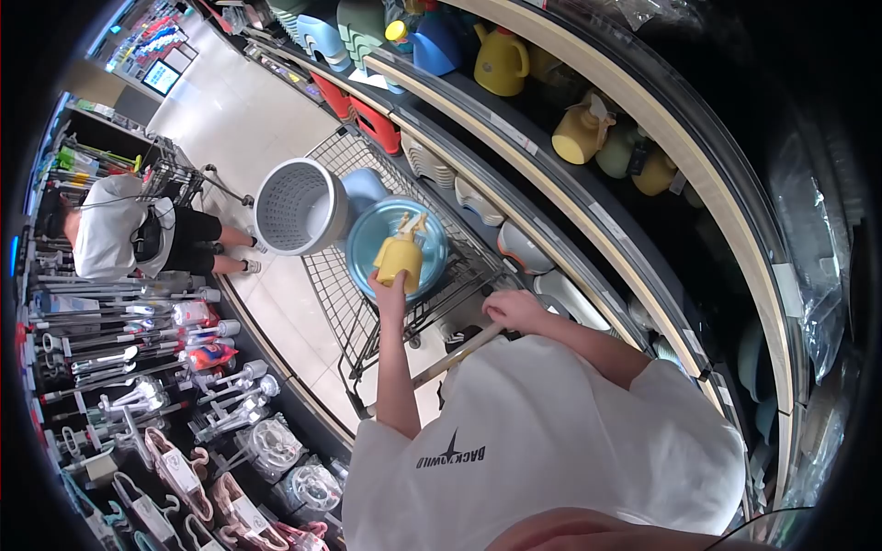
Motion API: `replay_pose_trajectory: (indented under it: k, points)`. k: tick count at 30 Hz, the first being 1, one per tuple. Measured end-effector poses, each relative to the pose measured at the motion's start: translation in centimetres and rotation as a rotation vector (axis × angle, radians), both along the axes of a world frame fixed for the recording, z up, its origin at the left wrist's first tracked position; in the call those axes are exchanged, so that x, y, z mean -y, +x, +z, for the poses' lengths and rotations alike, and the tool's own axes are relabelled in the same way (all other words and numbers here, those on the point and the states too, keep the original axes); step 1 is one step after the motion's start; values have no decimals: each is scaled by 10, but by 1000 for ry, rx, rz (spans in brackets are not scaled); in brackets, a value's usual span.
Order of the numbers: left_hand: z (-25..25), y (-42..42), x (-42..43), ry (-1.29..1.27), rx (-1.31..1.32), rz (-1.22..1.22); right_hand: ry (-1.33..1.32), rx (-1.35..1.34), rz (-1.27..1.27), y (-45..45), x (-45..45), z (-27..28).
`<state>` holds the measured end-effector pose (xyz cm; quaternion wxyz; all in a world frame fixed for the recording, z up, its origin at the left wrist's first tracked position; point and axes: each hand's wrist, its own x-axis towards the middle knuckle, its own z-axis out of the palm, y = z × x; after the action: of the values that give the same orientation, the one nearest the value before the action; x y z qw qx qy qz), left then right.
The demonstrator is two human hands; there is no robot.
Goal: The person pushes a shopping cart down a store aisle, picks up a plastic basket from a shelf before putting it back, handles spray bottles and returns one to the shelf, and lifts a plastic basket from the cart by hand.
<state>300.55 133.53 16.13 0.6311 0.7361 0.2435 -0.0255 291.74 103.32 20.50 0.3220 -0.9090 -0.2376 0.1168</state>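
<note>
My left hand (390,285) is closed around the lower part of a yellow spray bottle (401,255), held over a round blue basin (367,231). The basin is in a wire shopping cart (342,321), beside a grey perforated basket (296,208) and another blue container (364,188). Near the shelf side of the cart, my right hand (516,310) has its fingers wrapped round the end of the cart's handle bar (459,354).
Shelves (514,133) on the right hold a yellow watering can (501,62), spray bottles (582,130) and stacked tubs. A person (124,225) bends at the left, near another cart (175,170). Hanging brushes and packaged goods (276,445) line the lower left.
</note>
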Motion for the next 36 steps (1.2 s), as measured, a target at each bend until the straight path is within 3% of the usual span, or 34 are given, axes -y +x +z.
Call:
replay_pose_trajectory:
  k: [1, 2, 4, 5, 7, 8, 13, 17, 22, 29, 31, 32, 34, 36]
  points:
    - [25, -13, 4, 6, -4, 4, 129, -125, -72, 3, -2, 2]
    - [42, -28, 5, -232, 31, 14, 256, -256, -143, 5, -3, 2]
    - [73, -62, 9, -688, 71, -44, 578, -274, -274, 11, -11, -6]
    - [89, -73, 13, -906, 85, -116, 612, -228, -332, 14, -18, 24]
    - [136, -93, 31, -1065, 62, -89, 863, -341, -353, 24, -28, 59]
    - [149, -104, 36, -1054, 50, -80, 872, -358, -379, 25, -32, 96]
    - [187, -134, 40, -1227, 34, -179, 1075, -221, -266, 25, -51, 177]
    - [201, -149, 31, -1219, -20, -156, 1070, -191, -257, 16, -64, 198]
    - [199, -160, 22, -1384, -27, -243, 1134, -221, -184, 8, -67, 196]
    - [215, -173, 59, -1201, 124, -207, 1091, -300, -153, 7, -41, 215]
    - [215, -175, 76, -862, 293, -4, 1103, -272, -80, 11, -40, 213]
    - [209, -177, 76, -859, 290, 4, 1156, -256, -33, 11, -42, 217]
    - [195, -180, 77, -507, 544, 2, 1208, -241, 10, 11, -41, 223]
    - [197, -184, 80, -396, 563, 28, 1250, -271, 112, 10, -37, 227]
